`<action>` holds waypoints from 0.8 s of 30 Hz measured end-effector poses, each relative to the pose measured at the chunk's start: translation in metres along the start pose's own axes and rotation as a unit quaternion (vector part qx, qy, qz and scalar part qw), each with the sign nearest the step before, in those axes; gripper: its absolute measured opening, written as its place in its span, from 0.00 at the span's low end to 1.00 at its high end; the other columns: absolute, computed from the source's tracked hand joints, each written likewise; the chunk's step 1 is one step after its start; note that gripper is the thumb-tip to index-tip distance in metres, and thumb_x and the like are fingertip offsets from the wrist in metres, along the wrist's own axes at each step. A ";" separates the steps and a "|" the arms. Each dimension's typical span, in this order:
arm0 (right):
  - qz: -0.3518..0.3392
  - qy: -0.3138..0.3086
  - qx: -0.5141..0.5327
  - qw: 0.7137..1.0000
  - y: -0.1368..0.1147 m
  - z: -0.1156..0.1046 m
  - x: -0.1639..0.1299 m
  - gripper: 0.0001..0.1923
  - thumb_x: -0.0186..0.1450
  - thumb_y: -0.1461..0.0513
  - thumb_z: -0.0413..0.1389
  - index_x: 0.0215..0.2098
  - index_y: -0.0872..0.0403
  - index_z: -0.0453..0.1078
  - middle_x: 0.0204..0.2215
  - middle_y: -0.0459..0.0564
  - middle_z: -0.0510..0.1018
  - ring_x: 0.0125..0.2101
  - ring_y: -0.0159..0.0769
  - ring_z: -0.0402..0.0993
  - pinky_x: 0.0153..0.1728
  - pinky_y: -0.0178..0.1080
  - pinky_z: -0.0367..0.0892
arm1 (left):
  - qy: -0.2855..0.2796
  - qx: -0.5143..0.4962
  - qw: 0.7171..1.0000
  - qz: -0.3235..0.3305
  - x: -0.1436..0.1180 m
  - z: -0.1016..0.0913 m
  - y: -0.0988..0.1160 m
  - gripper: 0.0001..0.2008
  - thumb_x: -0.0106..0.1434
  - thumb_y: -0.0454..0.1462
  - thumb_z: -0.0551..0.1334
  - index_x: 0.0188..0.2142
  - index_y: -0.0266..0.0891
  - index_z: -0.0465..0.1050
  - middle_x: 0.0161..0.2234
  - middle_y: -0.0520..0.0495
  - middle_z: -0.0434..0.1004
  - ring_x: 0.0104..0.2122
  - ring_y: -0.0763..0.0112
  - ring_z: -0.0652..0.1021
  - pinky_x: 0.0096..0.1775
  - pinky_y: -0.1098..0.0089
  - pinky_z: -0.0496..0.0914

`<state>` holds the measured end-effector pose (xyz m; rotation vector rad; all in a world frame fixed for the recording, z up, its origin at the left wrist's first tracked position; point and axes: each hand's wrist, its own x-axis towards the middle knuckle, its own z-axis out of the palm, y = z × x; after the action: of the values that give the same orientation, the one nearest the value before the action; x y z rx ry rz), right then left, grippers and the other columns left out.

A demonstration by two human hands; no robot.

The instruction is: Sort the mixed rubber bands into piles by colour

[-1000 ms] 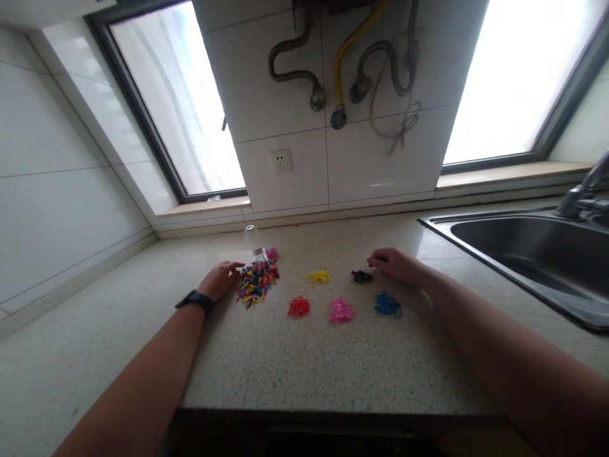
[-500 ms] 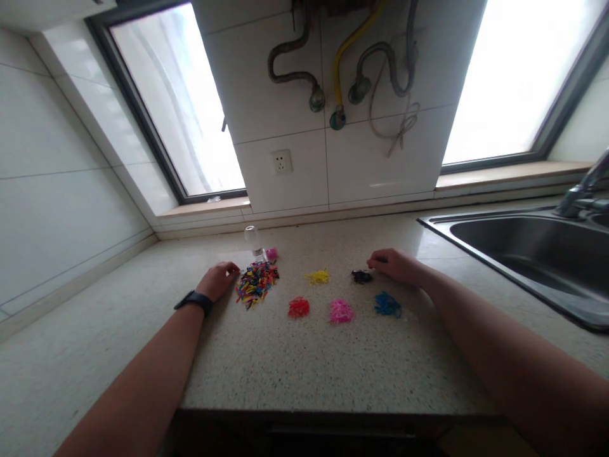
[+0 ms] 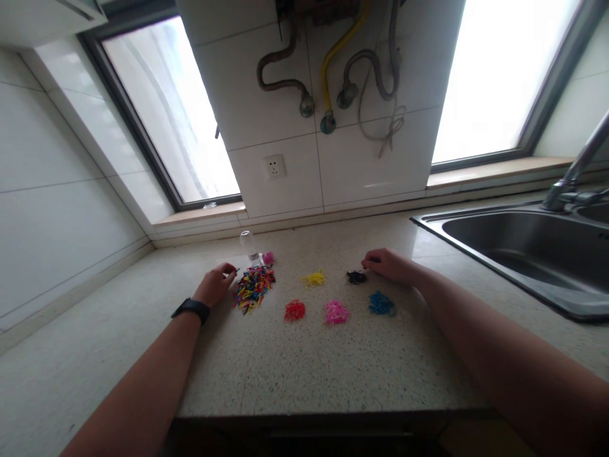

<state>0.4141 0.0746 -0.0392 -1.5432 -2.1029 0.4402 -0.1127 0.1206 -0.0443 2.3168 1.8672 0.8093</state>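
Observation:
My left hand [image 3: 219, 283], with a dark watch on its wrist, is pinched at the left edge of a mixed-colour pile of small rubber bands [image 3: 254, 289]. A small dark band shows at its fingertips. Over on the right, my right hand [image 3: 384, 263] rests with fingers pressed together just beside the black rubber bands [image 3: 356, 277]; whatever is between them is hidden. Separate heaps of yellow bands [image 3: 313, 278], red bands [image 3: 295, 310], pink bands [image 3: 337, 312] and blue bands [image 3: 381, 303] lie between and in front of the hands.
Behind the mixed pile stand a clear bottle [image 3: 250, 246] and a small pink object [image 3: 268, 258]. A steel sink [image 3: 504, 244] with a faucet [image 3: 561, 187] is set into the counter [image 3: 333, 374] at right. The tiled wall carries a socket [image 3: 275, 166] and hoses [image 3: 328, 76].
The view has shifted slightly. My left fingers have lifted a little by the mixed pile, and a small dark band now shows at their tips. The right hand stays beside the black bands.

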 end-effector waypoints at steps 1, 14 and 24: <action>0.000 -0.002 -0.001 1.000 0.001 0.000 0.000 0.19 0.64 0.49 0.52 0.33 0.55 0.77 0.23 0.49 0.77 0.24 0.35 0.68 0.27 0.37 0.60 | -0.002 -0.002 1.000 0.005 -0.001 0.000 0.003 0.16 0.62 0.47 0.57 0.40 0.40 0.75 0.34 0.46 0.82 0.34 0.63 0.80 0.38 0.68 0.71; -0.022 -0.004 0.010 1.000 0.004 0.002 0.002 0.19 0.63 0.50 0.54 0.33 0.55 0.78 0.26 0.51 0.80 0.26 0.36 0.70 0.29 0.38 0.62 | 0.002 -0.029 0.992 0.125 -0.010 -0.009 0.047 0.14 0.65 0.44 0.56 0.40 0.39 0.75 0.35 0.47 0.79 0.31 0.69 0.76 0.37 0.70 0.69; -0.026 0.004 -0.005 1.000 0.003 0.003 0.003 0.17 0.64 0.51 0.54 0.34 0.54 0.78 0.27 0.50 0.80 0.26 0.36 0.70 0.29 0.38 0.61 | 0.028 -0.034 0.985 0.166 -0.020 -0.026 0.110 0.12 0.66 0.42 0.58 0.40 0.38 0.76 0.33 0.47 0.78 0.31 0.70 0.74 0.37 0.70 0.70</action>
<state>0.4146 0.0787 -0.0424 -1.4898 -2.1378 0.4050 -0.0285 0.0659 0.0108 2.6239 1.4617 0.9618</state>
